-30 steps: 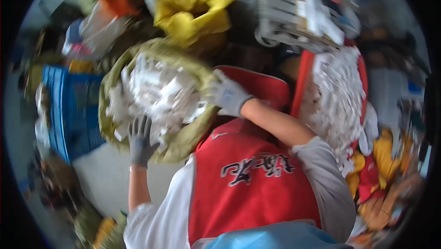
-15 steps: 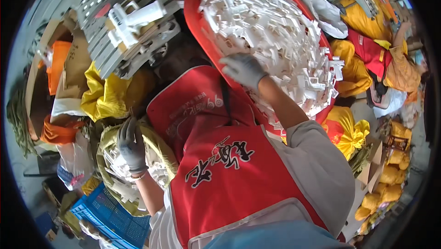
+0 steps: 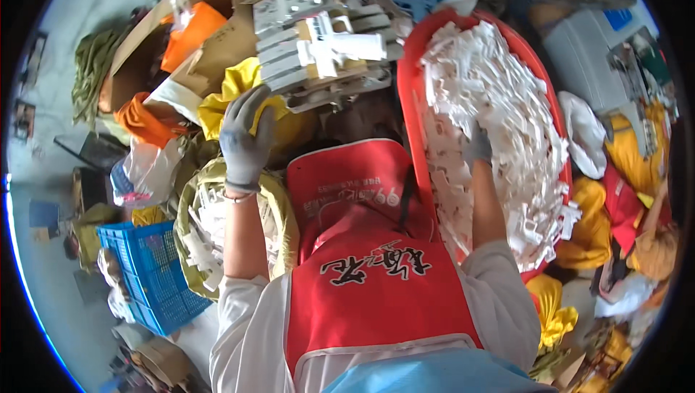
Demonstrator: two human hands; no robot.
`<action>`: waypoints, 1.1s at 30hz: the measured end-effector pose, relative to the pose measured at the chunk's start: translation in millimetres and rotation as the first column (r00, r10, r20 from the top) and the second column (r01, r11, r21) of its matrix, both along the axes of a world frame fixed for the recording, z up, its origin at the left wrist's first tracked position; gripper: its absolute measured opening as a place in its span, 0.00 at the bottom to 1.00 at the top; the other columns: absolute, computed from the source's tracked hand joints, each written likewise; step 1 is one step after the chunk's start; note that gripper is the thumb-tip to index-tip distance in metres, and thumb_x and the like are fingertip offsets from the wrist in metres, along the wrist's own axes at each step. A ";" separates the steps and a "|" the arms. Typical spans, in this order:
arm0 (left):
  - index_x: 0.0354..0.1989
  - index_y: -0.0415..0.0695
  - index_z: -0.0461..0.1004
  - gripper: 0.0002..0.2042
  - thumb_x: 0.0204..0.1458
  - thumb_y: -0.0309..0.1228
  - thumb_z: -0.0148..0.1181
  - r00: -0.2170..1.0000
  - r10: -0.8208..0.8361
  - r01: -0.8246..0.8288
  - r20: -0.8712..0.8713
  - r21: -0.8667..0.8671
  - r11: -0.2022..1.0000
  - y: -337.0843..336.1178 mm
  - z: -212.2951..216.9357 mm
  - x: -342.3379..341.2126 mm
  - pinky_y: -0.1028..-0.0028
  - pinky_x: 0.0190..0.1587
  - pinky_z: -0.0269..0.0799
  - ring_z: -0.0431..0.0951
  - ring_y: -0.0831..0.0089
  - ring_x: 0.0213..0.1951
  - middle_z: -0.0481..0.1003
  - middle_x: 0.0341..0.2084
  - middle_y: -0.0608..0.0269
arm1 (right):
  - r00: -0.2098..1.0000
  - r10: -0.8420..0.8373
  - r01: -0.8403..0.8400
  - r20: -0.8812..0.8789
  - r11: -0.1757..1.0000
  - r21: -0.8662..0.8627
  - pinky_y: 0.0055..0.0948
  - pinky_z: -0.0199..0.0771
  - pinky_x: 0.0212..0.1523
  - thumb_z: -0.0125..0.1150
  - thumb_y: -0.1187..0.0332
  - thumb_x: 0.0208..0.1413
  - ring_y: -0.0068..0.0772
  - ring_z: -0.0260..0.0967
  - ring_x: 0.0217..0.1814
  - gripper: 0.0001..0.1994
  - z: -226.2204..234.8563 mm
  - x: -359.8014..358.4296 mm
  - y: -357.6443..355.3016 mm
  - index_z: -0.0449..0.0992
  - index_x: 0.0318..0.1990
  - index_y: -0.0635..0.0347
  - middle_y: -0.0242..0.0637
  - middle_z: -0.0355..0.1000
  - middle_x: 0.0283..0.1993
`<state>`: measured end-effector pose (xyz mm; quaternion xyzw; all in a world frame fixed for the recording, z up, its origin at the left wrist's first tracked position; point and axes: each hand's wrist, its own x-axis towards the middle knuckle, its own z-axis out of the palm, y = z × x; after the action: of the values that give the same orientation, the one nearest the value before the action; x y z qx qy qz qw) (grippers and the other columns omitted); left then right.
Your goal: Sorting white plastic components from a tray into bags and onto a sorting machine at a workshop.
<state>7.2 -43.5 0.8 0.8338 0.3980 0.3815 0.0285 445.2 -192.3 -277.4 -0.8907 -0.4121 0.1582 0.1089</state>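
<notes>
Head view: the two hands are well apart; the left hand (image 3: 247,136), in a grey glove, is raised over the far edge of the olive sack (image 3: 287,208), fingers up and slightly curled, thumb away from them, with nothing visible in its grasp; the right hand (image 3: 478,145), also gloved, reaches down into the white parts (image 3: 517,147) heaped in the long red tub (image 3: 411,114), its fingertips partly hidden among them, so whether it grips one I cannot tell; the tub stands to the right of the red apron (image 3: 384,313), the sack to its left, with more white pieces (image 3: 206,237) inside; beyond the apron, between sack and tub, is a grey slatted fixture (image 3: 279,74), a pistol-shaped white piece (image 3: 344,45) lying on top; a yellow bag (image 3: 213,114) is just behind the left hand; a blue crate (image 3: 159,273) sits beside the sack; farther off to the left is a cardboard box (image 3: 228,49) with an orange bag (image 3: 194,34) in it; right of the tub, a white bag (image 3: 585,139) lies near its rim, and yellow sacks (image 3: 586,230) are close by.
</notes>
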 end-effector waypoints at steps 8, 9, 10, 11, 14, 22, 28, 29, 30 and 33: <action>0.52 0.42 0.69 0.22 0.48 0.35 0.62 0.983 -0.184 0.174 -0.027 -0.213 0.961 60.8 9.8 34.8 0.64 0.50 0.68 0.72 0.52 0.48 0.73 0.46 0.49 | 0.948 0.237 -0.152 -0.211 0.923 0.352 0.36 0.61 0.59 0.47 0.69 0.60 0.50 0.60 0.62 0.22 96.2 -15.6 -71.9 0.58 0.62 0.60 0.53 0.60 0.60; 0.50 0.43 0.70 0.20 0.47 0.35 0.63 0.972 -0.231 0.224 -0.050 -0.120 0.967 70.3 9.1 42.4 0.64 0.47 0.70 0.74 0.51 0.45 0.74 0.43 0.48 | 0.951 0.237 -0.143 -0.197 0.905 0.400 0.34 0.59 0.61 0.46 0.69 0.62 0.45 0.58 0.64 0.22 105.3 -15.4 -74.1 0.57 0.63 0.62 0.49 0.59 0.63; 0.50 0.43 0.70 0.20 0.47 0.35 0.63 0.971 -0.235 0.228 -0.044 -0.117 0.967 77.0 10.7 43.9 0.64 0.47 0.70 0.74 0.51 0.45 0.74 0.43 0.48 | 0.927 0.239 -0.065 -0.289 0.861 0.504 0.33 0.58 0.62 0.45 0.69 0.62 0.42 0.57 0.65 0.22 105.6 -12.5 -73.5 0.57 0.64 0.63 0.47 0.58 0.64; 0.48 0.43 0.71 0.19 0.47 0.35 0.63 0.964 -0.259 0.246 -0.056 -0.169 0.954 82.1 12.4 42.8 0.64 0.46 0.70 0.74 0.51 0.43 0.75 0.41 0.48 | 0.890 0.257 0.018 -0.376 0.805 0.593 0.32 0.57 0.62 0.44 0.69 0.63 0.39 0.56 0.67 0.22 106.3 -9.3 -71.1 0.57 0.64 0.64 0.45 0.58 0.65; 0.44 0.43 0.72 0.17 0.46 0.34 0.64 0.968 -0.253 0.243 0.007 -0.301 0.922 80.2 15.1 40.7 0.65 0.42 0.71 0.76 0.53 0.40 0.76 0.37 0.50 | 0.741 0.274 0.246 -0.613 0.739 0.628 0.29 0.52 0.65 0.41 0.69 0.64 0.32 0.52 0.68 0.22 170.3 -38.2 -35.9 0.55 0.64 0.67 0.41 0.56 0.66; 0.45 0.39 0.74 0.16 0.46 0.24 0.64 0.964 0.116 -0.073 0.238 -0.184 0.980 45.5 -16.4 -55.0 0.75 0.41 0.72 0.79 0.72 0.37 0.78 0.35 0.58 | 0.692 0.720 -0.391 0.052 0.313 0.866 0.31 0.61 0.58 0.55 0.77 0.53 0.39 0.63 0.57 0.21 255.6 -117.0 119.8 0.68 0.56 0.56 0.40 0.67 0.53; 0.47 0.43 0.74 0.14 0.51 0.28 0.60 0.846 0.505 -0.445 0.170 -0.296 0.845 -48.2 -39.0 -167.7 0.75 0.43 0.72 0.77 0.74 0.40 0.78 0.40 0.60 | 0.561 0.756 -0.766 0.337 0.320 0.557 0.35 0.65 0.55 0.57 0.78 0.49 0.44 0.63 0.55 0.24 271.4 -153.3 156.0 0.69 0.56 0.49 0.39 0.66 0.52; 0.47 0.41 0.74 0.13 0.52 0.28 0.58 0.822 0.547 -0.478 0.158 -0.329 0.814 -61.5 -43.5 -184.4 0.76 0.44 0.71 0.77 0.74 0.41 0.78 0.40 0.59 | 0.549 0.758 -0.795 0.353 0.343 0.500 0.35 0.64 0.55 0.55 0.77 0.51 0.45 0.62 0.56 0.25 276.3 -152.3 153.9 0.68 0.57 0.46 0.38 0.65 0.54; 0.47 0.40 0.74 0.13 0.53 0.29 0.57 0.768 0.613 -0.487 0.185 -0.453 0.747 -75.7 -47.0 -197.6 0.76 0.44 0.71 0.76 0.74 0.41 0.78 0.40 0.58 | 0.522 0.789 -0.804 0.324 0.328 0.496 0.35 0.64 0.56 0.54 0.76 0.51 0.45 0.61 0.57 0.25 276.8 -149.9 155.5 0.67 0.59 0.46 0.40 0.64 0.55; 0.48 0.37 0.73 0.14 0.55 0.28 0.55 0.724 0.689 -0.612 0.034 -0.428 0.665 -108.2 -63.0 -243.4 0.75 0.46 0.70 0.75 0.70 0.42 0.76 0.44 0.56 | 0.452 0.721 -0.880 0.525 0.264 0.396 0.37 0.63 0.57 0.57 0.66 0.54 0.48 0.60 0.58 0.26 281.9 -133.4 151.2 0.62 0.62 0.50 0.44 0.62 0.58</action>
<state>-236.1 -151.7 -62.2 0.5713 0.7326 0.3583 0.0926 311.8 -41.1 4.4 -0.4732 -0.8427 -0.0630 0.2490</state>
